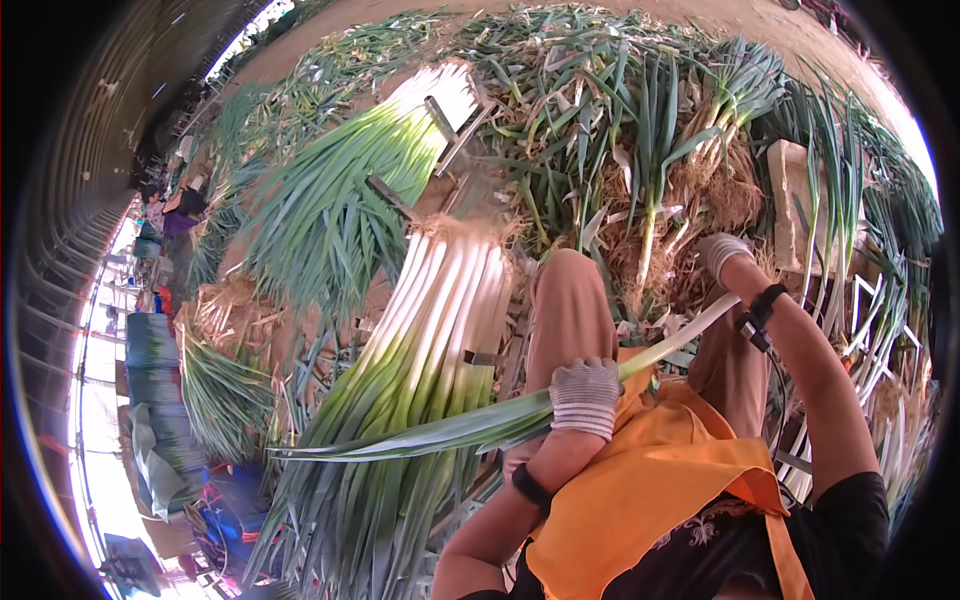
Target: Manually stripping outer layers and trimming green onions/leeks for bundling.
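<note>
A large Welsh onion [679, 335] lies slantwise across my lap. My left hand [586, 394], in a striped knit glove, is closed around it where the white shank turns green. Its leaves [420, 433] reach out to the left over a stack of trimmed onions [450, 300] with clean white shanks. My right hand [724, 255], gloved too, is beyond my right knee beside a heap of roots and peelings [660, 262]. The root end of the onion passes behind my right wrist and is hidden. The right fingers are mostly out of sight, so their grip is unclear.
Another trimmed stack [375, 142] lies farther off in a metal rack [457, 139]. Untrimmed onions with dirty roots [724, 150] stand at the upper right, near a pale block [795, 202]. Leaf waste [555, 97] covers the ground ahead. A person [180, 206] is at the far left.
</note>
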{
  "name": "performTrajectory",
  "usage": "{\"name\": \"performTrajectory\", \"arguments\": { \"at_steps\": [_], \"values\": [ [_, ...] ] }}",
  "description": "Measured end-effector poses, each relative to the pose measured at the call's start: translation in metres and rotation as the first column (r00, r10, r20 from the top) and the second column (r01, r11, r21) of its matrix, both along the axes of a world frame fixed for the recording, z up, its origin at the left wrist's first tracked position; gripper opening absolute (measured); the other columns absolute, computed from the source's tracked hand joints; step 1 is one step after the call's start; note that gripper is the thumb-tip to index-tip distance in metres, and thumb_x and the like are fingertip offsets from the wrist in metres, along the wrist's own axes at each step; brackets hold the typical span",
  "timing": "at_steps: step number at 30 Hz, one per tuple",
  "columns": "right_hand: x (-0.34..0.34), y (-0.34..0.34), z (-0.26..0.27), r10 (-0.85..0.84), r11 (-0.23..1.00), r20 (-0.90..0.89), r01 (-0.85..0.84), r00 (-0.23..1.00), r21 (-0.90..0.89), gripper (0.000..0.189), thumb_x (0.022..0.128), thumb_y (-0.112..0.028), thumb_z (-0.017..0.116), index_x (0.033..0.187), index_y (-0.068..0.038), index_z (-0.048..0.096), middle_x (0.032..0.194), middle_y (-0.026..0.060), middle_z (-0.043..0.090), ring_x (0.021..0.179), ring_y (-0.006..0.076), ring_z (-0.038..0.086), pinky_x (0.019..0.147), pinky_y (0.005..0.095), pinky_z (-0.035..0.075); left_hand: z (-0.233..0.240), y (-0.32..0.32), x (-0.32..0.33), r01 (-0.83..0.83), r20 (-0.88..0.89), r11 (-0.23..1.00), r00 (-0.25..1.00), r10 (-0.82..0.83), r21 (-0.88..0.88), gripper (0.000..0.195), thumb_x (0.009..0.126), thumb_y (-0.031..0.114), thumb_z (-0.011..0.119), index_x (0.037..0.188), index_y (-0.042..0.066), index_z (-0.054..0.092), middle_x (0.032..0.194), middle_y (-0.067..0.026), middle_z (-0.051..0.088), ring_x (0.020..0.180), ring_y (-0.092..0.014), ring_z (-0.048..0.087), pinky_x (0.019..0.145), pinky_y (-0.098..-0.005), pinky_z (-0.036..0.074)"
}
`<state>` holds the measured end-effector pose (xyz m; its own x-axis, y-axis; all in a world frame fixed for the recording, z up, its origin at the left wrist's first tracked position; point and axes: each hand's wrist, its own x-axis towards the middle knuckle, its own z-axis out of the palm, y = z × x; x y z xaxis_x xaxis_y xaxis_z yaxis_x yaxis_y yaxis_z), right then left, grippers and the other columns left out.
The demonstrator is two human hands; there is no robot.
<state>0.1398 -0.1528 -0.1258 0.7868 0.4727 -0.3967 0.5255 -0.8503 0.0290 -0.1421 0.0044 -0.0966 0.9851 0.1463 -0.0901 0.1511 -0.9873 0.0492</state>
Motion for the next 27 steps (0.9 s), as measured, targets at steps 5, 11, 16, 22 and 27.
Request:
{"name": "performTrajectory", "arguments": {
  "at_steps": [5,11,16,22,27],
  "values": [
    [0.049,-0.087,-0.058,0.005,0.751,0.201,-0.137,0.979,0.647,0.023,0.082,-0.019,0.056,0.098,-0.004,0.064,0.091,0.0122,0.066,0.078,0.0274,0.063,0.068,0.0320,0.049,0.006,-0.009,-0.015,0.011,0.010,1.000,1.000,-0.012,0.027,0.017,0.072,0.027,0.064,0.081,0.015,0.057,0.069,-0.0036,0.059,0.067,-0.021,0.062,0.057,-0.0373,0.050],
    [0.038,-0.142,-0.030,-0.695,0.202,-0.137,0.375,0.706,0.905,0.022,0.085,-0.026,0.056,0.094,-0.009,0.067,0.060,0.0016,0.057,0.050,0.0148,0.053,0.049,0.0283,0.043,0.011,-0.002,-0.023,-0.013,-0.137,1.000,0.991,0.010,-0.024,0.020,0.077,0.029,0.062,0.087,0.013,0.059,0.077,-0.0073,0.063,0.073,-0.025,0.064,0.061,-0.0395,0.051],
    [-0.009,-0.176,0.027,-0.639,-0.282,-0.617,0.607,0.458,0.743,0.018,0.085,-0.028,0.057,0.086,-0.011,0.064,0.051,-0.0022,0.045,0.035,0.0111,0.036,0.034,0.0265,0.026,0.022,0.023,-0.016,-0.116,-0.141,0.973,0.986,0.089,-0.201,0.025,0.083,0.033,0.053,0.088,0.010,0.062,0.079,-0.0145,0.063,0.073,-0.035,0.061,0.066,-0.0434,0.048],
    [-0.134,-0.044,0.077,-0.073,0.452,-0.816,0.748,0.574,0.486,0.023,0.086,-0.013,0.058,0.105,0.000,0.062,0.092,0.0079,0.065,0.084,0.0106,0.059,0.073,0.0249,0.049,0.079,0.050,0.008,-0.248,-0.197,0.840,0.965,0.171,-0.484,0.028,0.077,0.027,0.060,0.094,0.006,0.063,0.083,-0.0195,0.063,0.078,-0.033,0.061,0.069,-0.0393,0.048],
    [-0.166,0.045,0.023,0.440,0.356,-0.586,0.466,0.681,0.810,0.043,0.080,-0.025,0.068,0.111,0.003,0.057,0.086,0.0044,0.064,0.073,0.0119,0.058,0.066,0.0272,0.049,0.059,0.072,0.029,-0.062,-0.072,0.780,0.997,0.022,-0.622,0.032,0.070,0.014,0.067,0.099,0.000,0.064,0.081,-0.0110,0.066,0.074,-0.015,0.062,0.070,-0.0274,0.049]
  ]
}}
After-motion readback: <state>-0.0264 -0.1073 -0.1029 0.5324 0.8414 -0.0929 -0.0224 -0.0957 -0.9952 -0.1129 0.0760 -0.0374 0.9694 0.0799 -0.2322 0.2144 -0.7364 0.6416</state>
